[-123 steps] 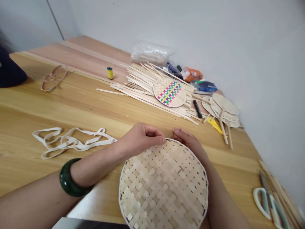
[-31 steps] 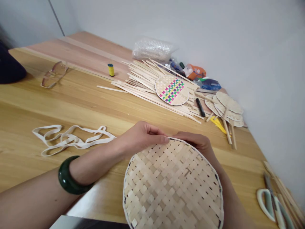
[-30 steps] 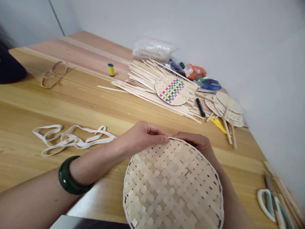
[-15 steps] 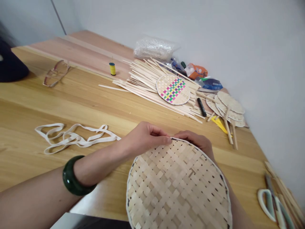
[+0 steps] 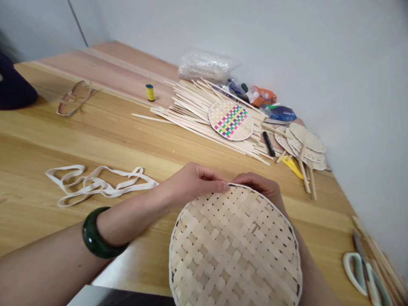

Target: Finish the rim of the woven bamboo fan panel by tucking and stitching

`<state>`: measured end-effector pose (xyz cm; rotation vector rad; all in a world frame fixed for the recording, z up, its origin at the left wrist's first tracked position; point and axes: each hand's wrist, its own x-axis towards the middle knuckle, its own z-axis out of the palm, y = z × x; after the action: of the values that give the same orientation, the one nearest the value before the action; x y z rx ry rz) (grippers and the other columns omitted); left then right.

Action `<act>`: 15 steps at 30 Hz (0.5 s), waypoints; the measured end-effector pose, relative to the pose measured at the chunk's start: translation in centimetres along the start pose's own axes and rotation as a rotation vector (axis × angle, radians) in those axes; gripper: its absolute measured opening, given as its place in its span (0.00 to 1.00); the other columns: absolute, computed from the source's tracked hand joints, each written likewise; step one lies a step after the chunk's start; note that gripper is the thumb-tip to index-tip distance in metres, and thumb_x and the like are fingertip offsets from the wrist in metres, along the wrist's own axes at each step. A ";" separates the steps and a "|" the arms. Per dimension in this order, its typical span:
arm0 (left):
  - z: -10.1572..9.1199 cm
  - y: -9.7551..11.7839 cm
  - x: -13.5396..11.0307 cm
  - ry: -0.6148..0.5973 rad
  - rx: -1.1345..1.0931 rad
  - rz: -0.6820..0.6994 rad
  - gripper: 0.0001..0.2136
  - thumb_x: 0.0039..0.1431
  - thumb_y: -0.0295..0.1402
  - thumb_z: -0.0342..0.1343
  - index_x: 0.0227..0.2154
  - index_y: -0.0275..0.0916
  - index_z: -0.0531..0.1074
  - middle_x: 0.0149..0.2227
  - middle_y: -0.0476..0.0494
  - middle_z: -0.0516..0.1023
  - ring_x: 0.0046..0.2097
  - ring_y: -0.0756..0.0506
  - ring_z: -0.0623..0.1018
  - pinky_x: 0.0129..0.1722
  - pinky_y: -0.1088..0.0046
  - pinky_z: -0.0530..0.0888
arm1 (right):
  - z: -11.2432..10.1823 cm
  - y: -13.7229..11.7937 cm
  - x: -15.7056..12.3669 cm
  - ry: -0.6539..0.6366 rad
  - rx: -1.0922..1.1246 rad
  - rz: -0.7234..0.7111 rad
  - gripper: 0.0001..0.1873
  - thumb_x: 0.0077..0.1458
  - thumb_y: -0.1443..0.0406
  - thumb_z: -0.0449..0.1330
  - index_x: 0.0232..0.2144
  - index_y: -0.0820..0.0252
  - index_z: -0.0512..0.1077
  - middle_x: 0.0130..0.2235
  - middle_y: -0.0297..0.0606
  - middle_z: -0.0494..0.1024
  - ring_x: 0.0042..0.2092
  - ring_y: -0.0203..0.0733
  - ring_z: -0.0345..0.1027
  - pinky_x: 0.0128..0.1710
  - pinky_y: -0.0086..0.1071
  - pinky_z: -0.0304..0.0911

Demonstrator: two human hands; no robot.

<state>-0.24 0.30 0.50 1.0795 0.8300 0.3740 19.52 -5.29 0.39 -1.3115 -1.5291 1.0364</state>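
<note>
One left hand [image 5: 196,182] is clamped on the upper rim of a round woven panel [image 5: 234,246], thumb on the near face, fingers folded behind. Right hand [image 5: 259,187] sits just beside it, behind the rim's upper right; its fingertips are hidden, so can't tell if it grips. Panel is tilted toward the wearer, in front of the body, lower edge cut off by frame; pale strips, white edging, dark marks along the rim. Dark green bangle [image 5: 95,233] on left wrist. Loose white tape [image 5: 105,187] lies in loops on the wooden surface [image 5: 121,144], left of the panel. Farther back: yellow spool [image 5: 150,94] upright, glasses [image 5: 75,98], pile of flat strips [image 5: 188,102] with a colour-checked disc [image 5: 231,120] on top. Black marker [image 5: 268,143] beside the pile, handled fans [image 5: 306,140] overlapping at right. Scissors [image 5: 360,263] near the right edge, next to more strips.
</note>
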 end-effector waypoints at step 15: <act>0.1 0.2 -0.1 0.004 -0.012 -0.039 0.10 0.44 0.39 0.67 0.26 0.38 0.80 0.25 0.48 0.80 0.26 0.50 0.74 0.25 0.76 0.68 | -0.2 0.6 -0.1 -0.050 0.012 -0.070 0.04 0.50 0.66 0.66 0.31 0.57 0.76 0.31 0.35 0.78 0.31 0.36 0.71 0.29 0.27 0.66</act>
<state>-0.24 0.28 0.70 1.0502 0.8505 0.3484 19.90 -5.33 -0.14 -1.2230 -1.5930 1.0392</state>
